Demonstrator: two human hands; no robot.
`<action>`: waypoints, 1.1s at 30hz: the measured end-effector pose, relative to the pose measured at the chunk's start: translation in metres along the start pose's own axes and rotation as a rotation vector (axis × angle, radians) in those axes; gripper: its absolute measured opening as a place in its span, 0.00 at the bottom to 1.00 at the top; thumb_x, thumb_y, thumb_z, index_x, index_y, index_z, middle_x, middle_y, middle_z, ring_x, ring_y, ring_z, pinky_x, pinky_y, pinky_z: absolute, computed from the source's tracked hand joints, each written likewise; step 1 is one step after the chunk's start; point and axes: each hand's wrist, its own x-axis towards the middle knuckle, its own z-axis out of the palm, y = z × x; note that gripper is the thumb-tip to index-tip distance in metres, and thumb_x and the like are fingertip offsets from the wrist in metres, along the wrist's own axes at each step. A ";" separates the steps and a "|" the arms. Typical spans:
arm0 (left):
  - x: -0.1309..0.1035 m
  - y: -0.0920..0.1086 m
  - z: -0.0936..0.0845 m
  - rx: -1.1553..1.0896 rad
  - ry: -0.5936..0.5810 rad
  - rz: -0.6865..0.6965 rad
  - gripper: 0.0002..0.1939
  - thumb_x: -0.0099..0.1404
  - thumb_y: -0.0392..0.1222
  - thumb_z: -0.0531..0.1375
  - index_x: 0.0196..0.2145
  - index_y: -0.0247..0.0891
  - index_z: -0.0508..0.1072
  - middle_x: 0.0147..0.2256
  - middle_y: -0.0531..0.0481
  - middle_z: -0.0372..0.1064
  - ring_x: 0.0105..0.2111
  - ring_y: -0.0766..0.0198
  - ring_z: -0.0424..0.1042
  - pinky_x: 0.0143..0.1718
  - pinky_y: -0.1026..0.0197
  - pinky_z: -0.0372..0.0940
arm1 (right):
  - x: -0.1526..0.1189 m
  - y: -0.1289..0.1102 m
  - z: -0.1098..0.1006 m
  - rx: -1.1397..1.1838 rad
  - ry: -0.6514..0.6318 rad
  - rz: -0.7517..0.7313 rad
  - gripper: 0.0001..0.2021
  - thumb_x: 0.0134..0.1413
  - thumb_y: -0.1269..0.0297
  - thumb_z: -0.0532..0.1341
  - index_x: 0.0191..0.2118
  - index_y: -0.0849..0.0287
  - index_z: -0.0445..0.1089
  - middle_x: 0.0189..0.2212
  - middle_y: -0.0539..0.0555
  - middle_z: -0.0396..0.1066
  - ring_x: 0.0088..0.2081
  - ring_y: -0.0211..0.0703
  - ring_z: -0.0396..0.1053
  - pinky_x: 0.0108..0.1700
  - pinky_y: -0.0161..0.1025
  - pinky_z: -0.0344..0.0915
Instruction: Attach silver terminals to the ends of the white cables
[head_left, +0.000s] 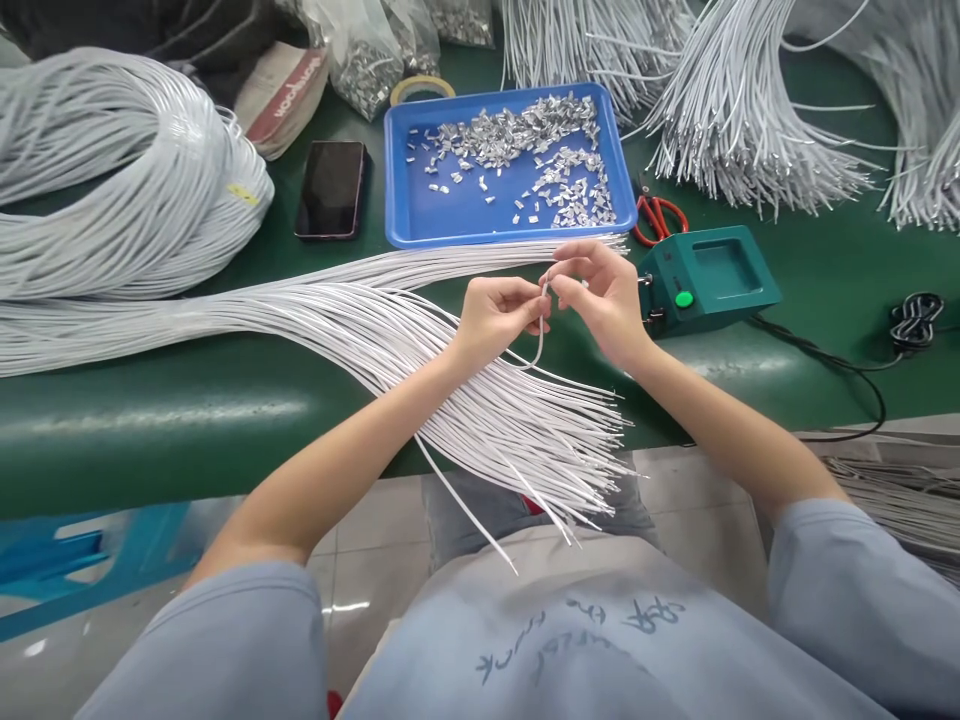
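Note:
Between my two hands a single white cable (541, 335) bends upward, its end pinched at the fingertips. My left hand (499, 312) is closed on the cable just below its end. My right hand (600, 295) has thumb and forefinger together at the cable's tip; any small part there is too hidden to make out. Under my left forearm fans a bundle of white cables (480, 410), with ends pointing right and toward me. Beyond my hands lies a blue tray (450, 228) holding many small silver metal pieces (517, 130).
A green machine (705, 280) with a lit green button stands right of my hand, its cord trailing right. Red-handled pliers (658, 218), a phone (331, 190), a tape roll (421, 88), a large cable coil (127, 170) and more cable bundles (742, 110) lie around.

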 end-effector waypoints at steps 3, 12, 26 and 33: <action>0.000 -0.001 0.000 -0.003 0.013 -0.006 0.23 0.49 0.57 0.70 0.26 0.31 0.76 0.21 0.50 0.72 0.21 0.68 0.74 0.24 0.67 0.70 | 0.000 0.001 0.001 -0.071 0.011 -0.065 0.10 0.51 0.63 0.63 0.40 0.55 0.65 0.29 0.46 0.70 0.34 0.35 0.72 0.28 0.34 0.65; 0.001 -0.005 0.001 -0.097 -0.039 -0.048 0.23 0.47 0.56 0.71 0.25 0.30 0.75 0.20 0.51 0.71 0.20 0.69 0.73 0.22 0.68 0.68 | 0.001 0.000 -0.004 -0.302 0.030 -0.135 0.10 0.50 0.68 0.62 0.40 0.54 0.68 0.28 0.46 0.70 0.33 0.36 0.71 0.31 0.36 0.65; 0.002 -0.008 -0.008 0.572 0.108 0.402 0.09 0.63 0.39 0.59 0.27 0.39 0.77 0.28 0.48 0.74 0.31 0.63 0.71 0.39 0.58 0.65 | 0.002 -0.008 -0.001 0.257 -0.091 0.384 0.17 0.38 0.65 0.65 0.39 0.54 0.67 0.23 0.45 0.61 0.25 0.34 0.61 0.26 0.34 0.60; 0.002 0.002 -0.007 0.448 0.143 0.362 0.08 0.59 0.36 0.59 0.24 0.37 0.75 0.22 0.50 0.70 0.24 0.67 0.65 0.30 0.62 0.61 | 0.005 -0.006 0.000 0.328 -0.081 0.405 0.15 0.42 0.65 0.63 0.40 0.55 0.68 0.26 0.46 0.66 0.28 0.34 0.65 0.28 0.34 0.66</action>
